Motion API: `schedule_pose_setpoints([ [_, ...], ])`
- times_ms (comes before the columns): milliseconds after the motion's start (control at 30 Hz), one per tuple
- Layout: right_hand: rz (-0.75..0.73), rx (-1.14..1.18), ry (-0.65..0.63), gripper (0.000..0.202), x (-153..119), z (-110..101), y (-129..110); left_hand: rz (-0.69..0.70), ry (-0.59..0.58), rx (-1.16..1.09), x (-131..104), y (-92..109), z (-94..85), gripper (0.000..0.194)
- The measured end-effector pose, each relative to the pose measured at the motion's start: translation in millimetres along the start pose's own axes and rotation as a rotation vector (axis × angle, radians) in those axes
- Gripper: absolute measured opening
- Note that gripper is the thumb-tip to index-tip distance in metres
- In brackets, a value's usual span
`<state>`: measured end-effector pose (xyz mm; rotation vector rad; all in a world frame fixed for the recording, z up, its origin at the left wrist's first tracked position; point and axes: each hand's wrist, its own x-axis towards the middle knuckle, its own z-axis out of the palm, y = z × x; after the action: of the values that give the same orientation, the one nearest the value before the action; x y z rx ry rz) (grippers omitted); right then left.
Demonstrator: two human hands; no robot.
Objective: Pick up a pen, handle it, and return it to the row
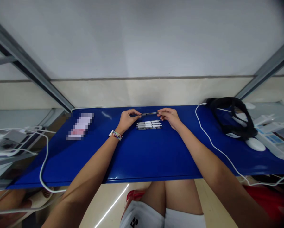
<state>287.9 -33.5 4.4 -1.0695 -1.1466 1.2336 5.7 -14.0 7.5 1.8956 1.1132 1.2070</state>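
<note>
A dark pen (pixel 149 113) lies level between my two hands, just beyond a small group of pens. My left hand (pixel 129 119) pinches its left end between thumb and fingers. At its right end, my right hand (pixel 169 116) has its fingertips closed on the pen. Nearer to me, several white and grey pens (pixel 148 124) lie side by side on the blue tabletop (pixel 151 155), all pointing left to right. A patterned band with a pale watch sits on my left wrist.
A blurred-out flat rectangle (pixel 80 126) lies at the left. On the right are a black head strap (pixel 234 118), a white rounded object (pixel 255 144) and a white cable (pixel 210 139). Another cable (pixel 44 161) hangs over the left edge. Grey metal posts flank the table, with a wall behind.
</note>
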Motion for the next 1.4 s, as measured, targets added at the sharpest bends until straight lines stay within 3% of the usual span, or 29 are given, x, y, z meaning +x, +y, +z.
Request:
schedule_pose_setpoints([
  [167, 0.008, 0.015, 0.003, 0.031, 0.0, 0.1, -0.8, 0.076, 0.043, 0.087, -2.9, 6.3, 1.0, 0.003],
  [300, 0.014, 0.040, 0.025, 0.028, 0.0, -0.2, -2.0, 0.046, 0.043, 0.084, -4.0, 9.9, 2.2, 0.005],
  [500, -0.005, 0.211, 0.010, 0.028, -5.0, 4.6, -7.2, -0.092, 0.038, -0.299, -4.1, 12.2, 8.6, 0.034],
  [600, 0.003, 0.348, -0.002, 0.024, -9.1, 11.1, -10.7, -0.141, 0.086, -0.420, -4.0, 12.0, 13.1, 0.033],
  [833, 0.182, 0.652, -0.164, 0.027, -17.7, 20.1, -19.7, -0.121, 0.207, -0.474, -3.6, 13.2, 17.8, 0.030],
  [1000, 0.260, 0.769, -0.221, 0.029, -20.3, 21.7, -19.4, -0.113, 0.214, -0.471, -4.4, 15.2, 17.8, 0.029],
  [1200, 0.204, 0.712, -0.149, 0.014, -16.3, 26.0, -12.0, -0.137, 0.171, -0.524, -5.1, 16.5, 19.2, 0.031],
  [1400, 0.130, 0.615, -0.139, 0.018, -18.1, 27.7, -13.2, -0.195, 0.117, -0.588, -4.8, 15.9, 19.8, 0.038],
])
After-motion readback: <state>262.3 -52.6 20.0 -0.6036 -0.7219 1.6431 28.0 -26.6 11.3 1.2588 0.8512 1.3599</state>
